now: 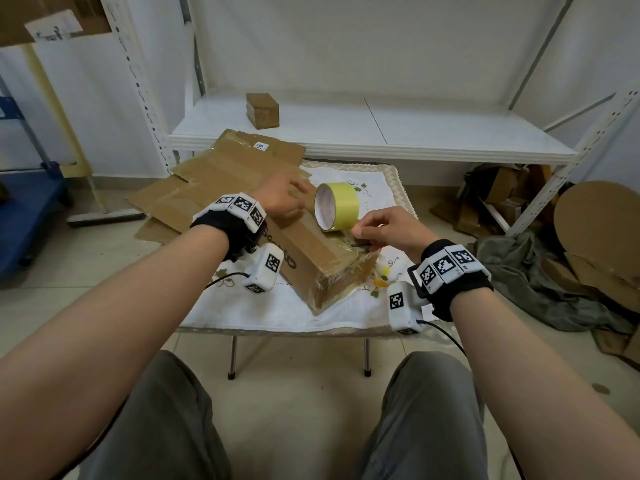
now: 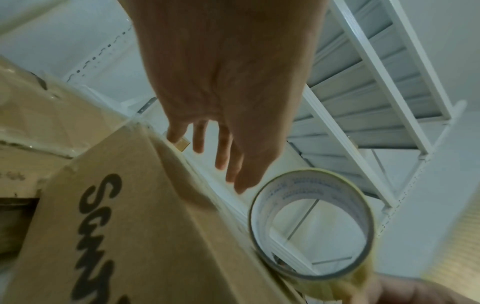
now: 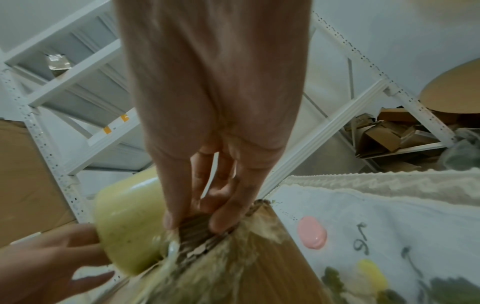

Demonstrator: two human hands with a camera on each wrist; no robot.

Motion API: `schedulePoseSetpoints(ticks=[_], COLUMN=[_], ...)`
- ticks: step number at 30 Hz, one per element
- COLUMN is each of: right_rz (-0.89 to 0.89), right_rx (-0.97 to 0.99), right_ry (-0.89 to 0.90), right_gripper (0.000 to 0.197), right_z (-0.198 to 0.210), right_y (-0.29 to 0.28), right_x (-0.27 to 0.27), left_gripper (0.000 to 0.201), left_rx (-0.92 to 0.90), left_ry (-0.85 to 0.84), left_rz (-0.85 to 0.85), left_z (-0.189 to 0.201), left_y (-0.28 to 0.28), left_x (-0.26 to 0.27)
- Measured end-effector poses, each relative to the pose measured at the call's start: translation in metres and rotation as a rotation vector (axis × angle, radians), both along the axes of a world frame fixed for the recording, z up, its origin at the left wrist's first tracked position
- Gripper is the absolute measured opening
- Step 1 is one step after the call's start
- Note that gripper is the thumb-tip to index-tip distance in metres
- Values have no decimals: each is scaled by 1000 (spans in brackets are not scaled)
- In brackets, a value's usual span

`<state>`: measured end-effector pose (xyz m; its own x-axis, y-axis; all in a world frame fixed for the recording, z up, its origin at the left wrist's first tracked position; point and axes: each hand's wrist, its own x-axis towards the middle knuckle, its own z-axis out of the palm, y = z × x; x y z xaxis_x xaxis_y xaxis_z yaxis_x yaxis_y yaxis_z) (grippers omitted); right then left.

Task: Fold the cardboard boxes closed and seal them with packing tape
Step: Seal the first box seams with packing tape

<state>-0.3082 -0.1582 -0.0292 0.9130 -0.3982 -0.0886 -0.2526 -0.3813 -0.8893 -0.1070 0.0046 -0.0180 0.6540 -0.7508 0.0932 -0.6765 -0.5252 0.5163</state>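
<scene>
A brown cardboard box point(image 1: 311, 258) lies slantwise on the small cloth-covered table point(image 1: 277, 306), its flaps closed and clear tape wrinkled over its near end. A yellowish packing tape roll point(image 1: 341, 206) stands on edge on the box top. My left hand point(image 1: 301, 195) hovers just left of the roll with fingers relaxed and spread; in the left wrist view the fingers point(image 2: 223, 156) are straight above the box point(image 2: 142, 226) and roll point(image 2: 311, 189). My right hand point(image 1: 358, 233) pinches the tape strip at the box's torn end point(image 3: 197, 240), right beside the roll point(image 3: 122, 226).
Flattened cardboard point(image 1: 214, 181) lies behind the box, overhanging the table's left. A white shelf point(image 1: 381, 133) beyond holds a small brown parcel point(image 1: 262, 110). Cardboard scraps and a green cloth point(image 1: 540, 289) fill the floor at right; a blue cart point(image 1: 24, 216) stands left.
</scene>
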Motion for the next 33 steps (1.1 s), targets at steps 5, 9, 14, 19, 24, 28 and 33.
schedulePoseSetpoints(ticks=[5, 9, 14, 19, 24, 28, 33], right_rz=[-75, -129, -140, -94, -113, -146, -124], right_rx=[-70, -32, 32, 12, 67, 145, 180], right_ry=[-2, 38, 34, 80, 88, 78, 69], right_gripper=[13, 9, 9, 13, 5, 7, 10], right_z=[-3, -2, -1, 2, 2, -3, -6], right_y=[-2, -1, 0, 0, -3, -5, -9], right_x=[6, 9, 7, 9, 9, 7, 6], left_gripper=[9, 13, 33, 19, 20, 9, 9], left_rx=[-314, -193, -223, -96, -153, -225, -261], left_ry=[-24, -1, -69, -87, -68, -23, 41], left_rz=[76, -56, 29, 77, 189, 221, 266], left_z=[14, 18, 8, -7, -20, -25, -23], left_y=[14, 11, 13, 7, -3, -8, -17], left_x=[-41, -92, -126, -140, -145, -150, -149])
